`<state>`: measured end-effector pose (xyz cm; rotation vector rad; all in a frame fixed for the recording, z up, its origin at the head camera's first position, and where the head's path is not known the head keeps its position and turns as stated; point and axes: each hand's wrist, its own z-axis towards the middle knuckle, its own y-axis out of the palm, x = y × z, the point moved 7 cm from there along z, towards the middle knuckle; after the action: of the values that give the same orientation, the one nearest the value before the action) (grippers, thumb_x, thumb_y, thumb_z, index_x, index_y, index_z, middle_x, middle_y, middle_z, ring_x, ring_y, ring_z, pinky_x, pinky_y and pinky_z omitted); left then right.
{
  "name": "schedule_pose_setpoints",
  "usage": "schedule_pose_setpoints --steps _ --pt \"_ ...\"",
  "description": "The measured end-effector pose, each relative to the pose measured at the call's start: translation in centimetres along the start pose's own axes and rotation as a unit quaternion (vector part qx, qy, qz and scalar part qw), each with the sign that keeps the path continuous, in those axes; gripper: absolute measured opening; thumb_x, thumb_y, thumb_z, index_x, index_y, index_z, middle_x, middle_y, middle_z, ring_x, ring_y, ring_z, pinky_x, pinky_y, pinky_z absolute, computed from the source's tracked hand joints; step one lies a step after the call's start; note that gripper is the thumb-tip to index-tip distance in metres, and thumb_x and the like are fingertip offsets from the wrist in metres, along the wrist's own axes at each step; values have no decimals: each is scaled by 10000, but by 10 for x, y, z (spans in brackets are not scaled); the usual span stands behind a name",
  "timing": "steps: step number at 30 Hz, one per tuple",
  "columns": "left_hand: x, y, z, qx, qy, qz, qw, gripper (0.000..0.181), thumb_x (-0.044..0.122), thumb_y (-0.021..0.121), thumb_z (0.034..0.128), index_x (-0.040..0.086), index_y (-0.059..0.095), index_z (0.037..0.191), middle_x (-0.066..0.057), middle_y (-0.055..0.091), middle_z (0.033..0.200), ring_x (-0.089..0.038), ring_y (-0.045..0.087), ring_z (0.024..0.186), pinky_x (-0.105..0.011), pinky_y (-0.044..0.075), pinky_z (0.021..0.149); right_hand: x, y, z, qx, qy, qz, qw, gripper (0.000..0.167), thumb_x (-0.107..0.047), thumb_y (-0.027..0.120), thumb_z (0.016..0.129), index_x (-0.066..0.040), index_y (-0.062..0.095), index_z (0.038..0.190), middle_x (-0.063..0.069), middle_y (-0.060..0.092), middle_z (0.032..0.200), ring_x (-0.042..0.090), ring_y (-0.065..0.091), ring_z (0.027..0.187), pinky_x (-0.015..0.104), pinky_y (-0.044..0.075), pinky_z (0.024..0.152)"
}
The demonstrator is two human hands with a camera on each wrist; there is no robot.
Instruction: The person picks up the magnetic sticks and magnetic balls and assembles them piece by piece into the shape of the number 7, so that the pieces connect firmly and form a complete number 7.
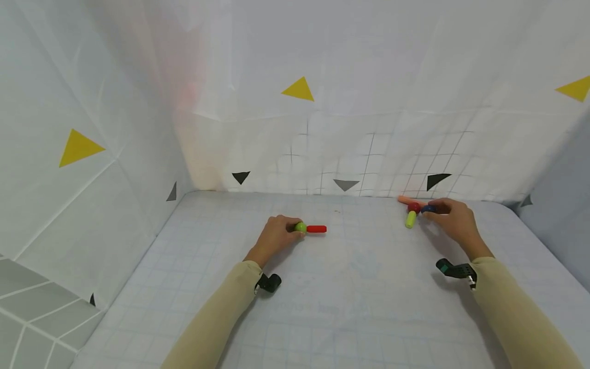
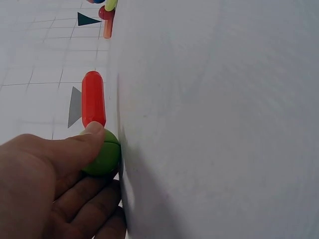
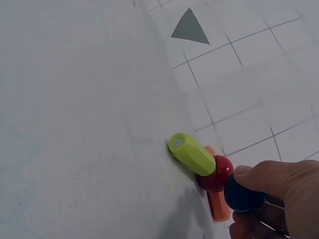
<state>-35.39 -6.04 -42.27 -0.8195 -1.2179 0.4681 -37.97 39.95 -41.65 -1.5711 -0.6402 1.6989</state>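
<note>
On the white table (image 1: 350, 307), the left hand (image 1: 275, 236) pinches a green ball (image 1: 301, 227); the red rod (image 1: 316, 229) against it points to the person's right, its long axis running along the back wall (image 1: 359, 66). Near that wall, the right hand (image 1: 456, 220) grips a blue ball (image 3: 242, 196) beside a red ball (image 3: 216, 175). From this, a yellow-green rod (image 1: 410, 220) points toward the person (an orange rod (image 1: 405, 199) lies crosswise behind).

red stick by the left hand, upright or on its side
On its side: the red stick points sideways from the green ball that the left hand pinches.
</note>
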Motion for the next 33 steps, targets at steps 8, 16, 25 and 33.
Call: schedule_pose_setpoints --steps 8,16,25,33 --pt "-1 0 1 14 31 94 9999 334 198 822 929 123 777 1251 1 738 1095 -198 605 1022 -389 512 982 -11 -4 -4 39 -162 81 9998 554 -313 720 1011 64 566 1387 331 573 1298 507 493 1203 643 455 970" --pt "0 1 2 21 75 150 9999 324 208 829 923 120 785 1231 6 740 1075 -191 602 991 -391 515 964 -26 -4 -10 15 -250 190 9995 555 -324 724 1009 55 576 1385 330 585 1304 507 486 1228 636 440 954" --pt "-1 2 0 37 50 87 9999 323 204 829 923 127 785 1234 9 739 1081 -198 603 1018 -401 510 976 -47 1 -15 30 -475 215 9986 503 -295 748 995 35 611 1348 279 638 1251 479 512 1219 586 515 900" --pt "0 0 1 50 26 54 10000 337 202 833 919 126 781 1244 0 734 1077 -200 600 1011 -389 514 963 -59 2 -18 65 -625 300 9976 474 -324 759 984 -5 646 1316 238 646 1236 424 551 1178 588 478 921"
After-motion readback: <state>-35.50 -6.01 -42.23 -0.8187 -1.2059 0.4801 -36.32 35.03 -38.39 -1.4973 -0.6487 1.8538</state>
